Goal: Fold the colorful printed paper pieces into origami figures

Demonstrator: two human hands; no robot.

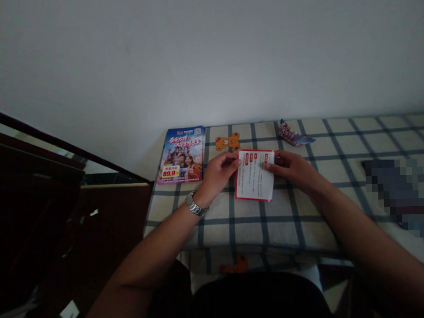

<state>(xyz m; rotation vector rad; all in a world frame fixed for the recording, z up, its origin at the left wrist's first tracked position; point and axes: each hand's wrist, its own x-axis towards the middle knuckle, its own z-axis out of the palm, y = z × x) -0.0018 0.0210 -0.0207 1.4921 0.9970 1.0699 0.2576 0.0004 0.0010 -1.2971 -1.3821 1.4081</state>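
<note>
Left hand (217,172): fingers curled, pinching L top edge of white red-bordered paper sheet (254,180). Right hand (291,168): thumb + fingers nipped on R top edge. Sheet lies flat on beige blue-checked tablecloth (297,221), near orange bear-shaped cut-out (228,142) & glossy colour flyer (181,154). Risk, prob.: uneven pull btwn hands creases or tears thin paper.

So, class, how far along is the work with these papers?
Done: one folded paper piece lies at the back of the table. In hand: the left hand and right hand pinch the red-edged sheet by its upper corners; it looks flat, unfolded. Left, it seems: that sheet, and the flyer lying flat beside it.
</note>
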